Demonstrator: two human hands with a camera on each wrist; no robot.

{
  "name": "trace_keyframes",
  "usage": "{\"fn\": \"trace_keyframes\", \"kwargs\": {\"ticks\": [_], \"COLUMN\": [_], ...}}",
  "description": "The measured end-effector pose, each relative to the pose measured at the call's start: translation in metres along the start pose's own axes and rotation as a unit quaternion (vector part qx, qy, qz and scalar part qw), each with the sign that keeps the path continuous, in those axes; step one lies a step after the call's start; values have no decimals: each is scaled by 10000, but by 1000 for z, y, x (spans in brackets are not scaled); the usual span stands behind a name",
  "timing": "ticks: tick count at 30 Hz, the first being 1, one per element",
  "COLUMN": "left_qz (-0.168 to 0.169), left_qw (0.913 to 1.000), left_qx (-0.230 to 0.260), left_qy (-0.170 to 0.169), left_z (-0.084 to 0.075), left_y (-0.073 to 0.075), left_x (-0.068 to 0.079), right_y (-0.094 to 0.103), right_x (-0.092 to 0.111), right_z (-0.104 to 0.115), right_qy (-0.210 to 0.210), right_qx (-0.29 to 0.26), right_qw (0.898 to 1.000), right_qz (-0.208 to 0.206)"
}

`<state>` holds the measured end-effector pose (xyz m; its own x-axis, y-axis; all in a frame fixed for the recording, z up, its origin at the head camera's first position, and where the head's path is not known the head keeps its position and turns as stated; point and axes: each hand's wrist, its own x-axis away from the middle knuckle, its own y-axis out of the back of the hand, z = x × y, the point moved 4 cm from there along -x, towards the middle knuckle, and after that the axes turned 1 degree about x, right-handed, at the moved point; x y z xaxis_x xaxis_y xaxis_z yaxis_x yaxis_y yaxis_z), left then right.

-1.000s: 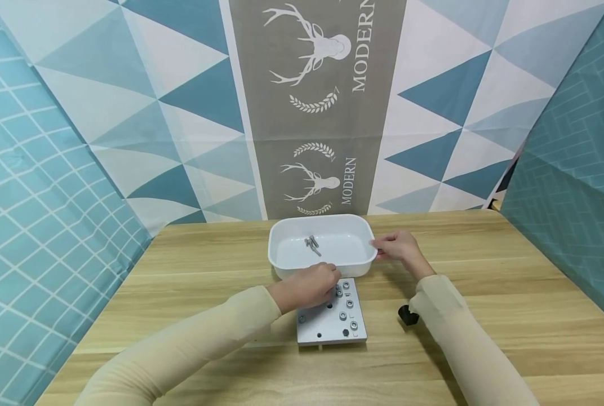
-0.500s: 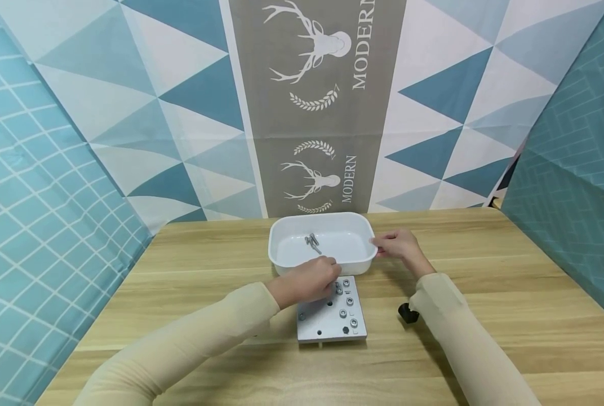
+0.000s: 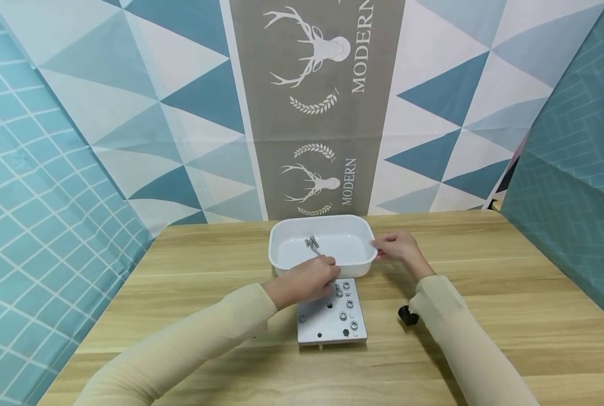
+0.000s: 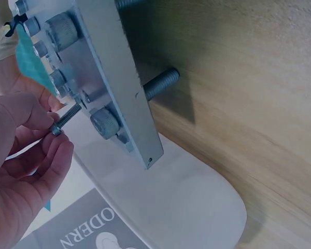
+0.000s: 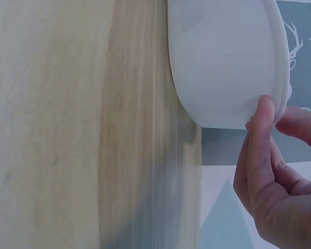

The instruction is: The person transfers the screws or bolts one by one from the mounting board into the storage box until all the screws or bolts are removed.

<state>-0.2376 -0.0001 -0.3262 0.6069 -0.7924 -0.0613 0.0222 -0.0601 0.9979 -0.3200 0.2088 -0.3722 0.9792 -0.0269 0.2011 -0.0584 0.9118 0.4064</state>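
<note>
a wood-grain table (image 3: 190,259) sits between hung cloths: blue grid cloth (image 3: 28,197) to the left, teal cloth (image 3: 571,169) to the right, and deer-print cloth (image 3: 317,127) along the table's back edge. near that edge is a white tray (image 3: 345,242) with a few loose screws (image 3: 312,243) inside. just in front, a silver plate (image 3: 319,321) bears bolts. wood stretches wide to either side of both. above the plate, the left hand (image 3: 309,279) pinches a small screw (image 4: 67,118), its tip pointing at the plate; contact is unclear. the right hand (image 3: 397,248) pinches the tray's right rim. a black object (image 3: 408,314) lies right of the plate.
</note>
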Motion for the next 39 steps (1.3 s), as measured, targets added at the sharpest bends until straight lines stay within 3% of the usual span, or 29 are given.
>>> {"fn": "trace_keyframes", "kwargs": {"ticks": [12, 20, 29, 39], "left_qz": [-277, 4, 128, 538], "left_qw": [9996, 9994, 9985, 9956], "left_qx": [35, 335, 525, 769], "left_qy": [-39, -77, -126, -71], "left_z": [4, 6, 8, 11], "left_y": [9, 15, 31, 35], "left_x": [4, 1, -5, -6], "right_y": [-1, -1, -1, -1], "right_x": [-2, -2, -1, 0], "right_z": [-2, -3, -1, -1], "right_qy": [-69, -16, -17, -64], "right_qx": [62, -10, 15, -85], "right_qw": [9999, 10000, 10000, 9999], "right_qz": [-69, -36, -23, 18]}}
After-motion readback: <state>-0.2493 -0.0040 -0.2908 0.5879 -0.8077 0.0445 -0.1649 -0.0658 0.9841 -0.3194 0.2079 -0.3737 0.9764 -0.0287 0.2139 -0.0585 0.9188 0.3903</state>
